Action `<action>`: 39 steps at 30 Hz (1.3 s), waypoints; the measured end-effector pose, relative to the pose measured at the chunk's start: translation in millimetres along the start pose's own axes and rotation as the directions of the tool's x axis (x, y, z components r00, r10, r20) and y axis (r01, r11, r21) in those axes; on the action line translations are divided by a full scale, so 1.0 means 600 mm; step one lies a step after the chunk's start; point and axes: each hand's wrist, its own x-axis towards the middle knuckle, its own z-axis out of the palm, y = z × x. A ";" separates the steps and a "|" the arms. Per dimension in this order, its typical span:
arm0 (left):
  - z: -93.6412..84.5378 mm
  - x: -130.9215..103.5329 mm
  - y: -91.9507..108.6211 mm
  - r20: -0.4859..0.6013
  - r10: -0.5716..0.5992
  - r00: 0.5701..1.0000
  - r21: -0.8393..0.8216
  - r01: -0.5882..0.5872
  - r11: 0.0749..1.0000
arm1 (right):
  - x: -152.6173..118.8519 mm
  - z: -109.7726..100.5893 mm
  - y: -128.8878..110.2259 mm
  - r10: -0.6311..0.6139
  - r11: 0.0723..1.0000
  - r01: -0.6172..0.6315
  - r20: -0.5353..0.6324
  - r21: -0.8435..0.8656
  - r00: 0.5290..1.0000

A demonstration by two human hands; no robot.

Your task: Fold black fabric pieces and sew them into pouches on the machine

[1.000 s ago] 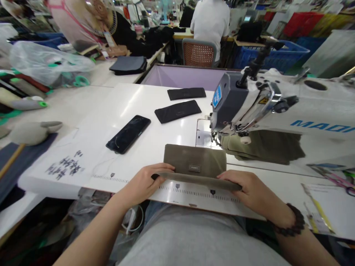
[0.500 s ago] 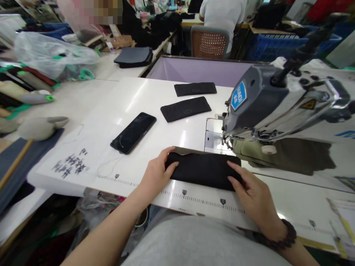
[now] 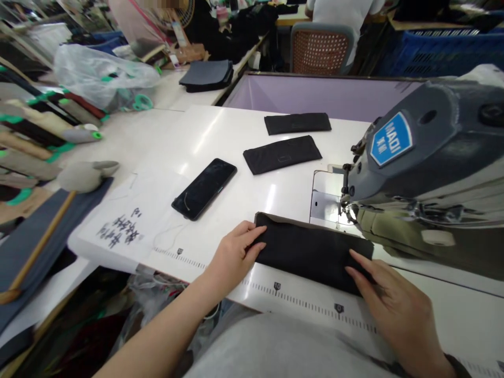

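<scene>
I see one long folded cloth [image 3: 311, 254] between two hands, two folded black pieces [image 3: 282, 154] farther back, one phone [image 3: 205, 188] and one sewing machine [image 3: 433, 152]. The folded cloth is black and smooth on top, with a narrow olive-brown strip along its far edge. It lies at the front of the white tabletop [image 3: 189, 147], close to the machine's needle area and above the printed ruler [image 3: 299, 302]. The left hand [image 3: 236, 257] touches its left end, the thumb and forefinger a little parted. The right hand [image 3: 401, 304] touches the right end, these two fingers [image 3: 360, 260] also slightly apart. How firmly they hold, I cannot tell.
</scene>
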 end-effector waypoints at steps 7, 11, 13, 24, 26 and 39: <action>0.007 -0.002 0.001 -0.033 -0.041 0.999 0.043 0.042 0.998 | 0.004 0.006 0.002 -0.005 0.999 0.006 0.021 -0.044 1.000; 0.005 0.004 0.007 0.017 -0.072 0.997 0.059 0.070 0.996 | 0.005 0.007 0.004 0.014 0.998 -0.013 0.029 -0.060 0.999; 0.004 0.007 0.010 0.038 -0.092 0.995 0.074 0.089 0.993 | 0.005 0.006 0.005 0.021 0.998 -0.019 0.031 -0.063 0.999; 0.001 0.012 0.018 0.089 -0.187 0.978 0.125 0.175 0.977 | 0.011 0.002 0.007 -0.043 0.987 0.050 0.044 -0.153 0.998; 0.001 0.012 0.018 0.101 -0.211 0.972 0.130 0.198 0.972 | 0.009 0.004 0.013 -0.056 0.983 0.064 0.046 -0.172 0.997; 0.001 0.009 0.015 0.097 -0.195 0.976 0.063 0.190 0.980 | -0.021 0.024 0.053 0.006 0.983 0.014 0.109 -0.182 0.994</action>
